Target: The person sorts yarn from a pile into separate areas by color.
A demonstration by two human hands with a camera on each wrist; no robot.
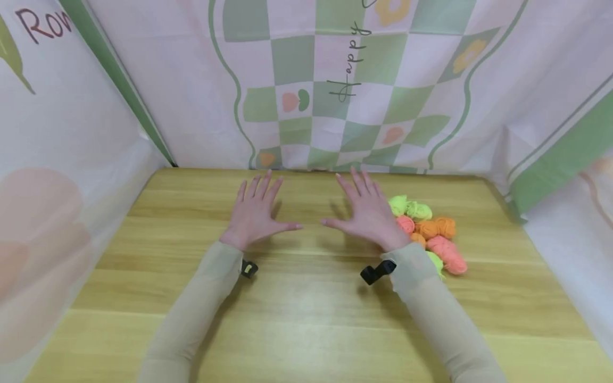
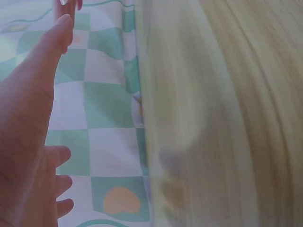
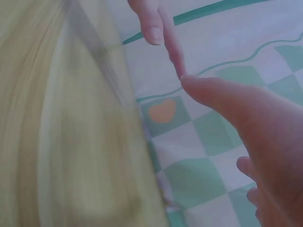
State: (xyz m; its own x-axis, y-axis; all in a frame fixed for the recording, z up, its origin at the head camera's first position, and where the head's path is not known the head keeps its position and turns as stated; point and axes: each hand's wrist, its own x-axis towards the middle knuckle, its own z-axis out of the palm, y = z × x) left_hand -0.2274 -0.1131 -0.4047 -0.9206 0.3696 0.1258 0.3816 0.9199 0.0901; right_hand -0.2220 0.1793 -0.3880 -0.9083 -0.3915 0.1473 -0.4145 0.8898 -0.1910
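Both hands hover above the wooden table, fingers spread and thumbs pointing toward each other. My left hand (image 1: pixel 254 214) holds nothing; its thumb and several fingertips show in the left wrist view. The right hand (image 1: pixel 371 217) is likewise bare, just left of a cluster of small yarn skeins. In that cluster lie yellow-green yarn (image 1: pixel 418 210), orange yarn (image 1: pixel 445 227) and a larger coral-pink yarn skein (image 1: pixel 447 255). The right forearm partly hides another yellow-green skein (image 1: pixel 435 261). In the right wrist view, the right thumb (image 3: pixel 213 92) appears with the left hand's fingers beyond it.
A checkered cloth (image 1: pixel 330 101) hangs behind the table's back edge, with more cloth at the left (image 1: pixel 62 213) and right sides. The wooden tabletop (image 1: pixel 306 319) extends toward the viewer. Each wrist carries a small black camera mount (image 1: pixel 375 272).
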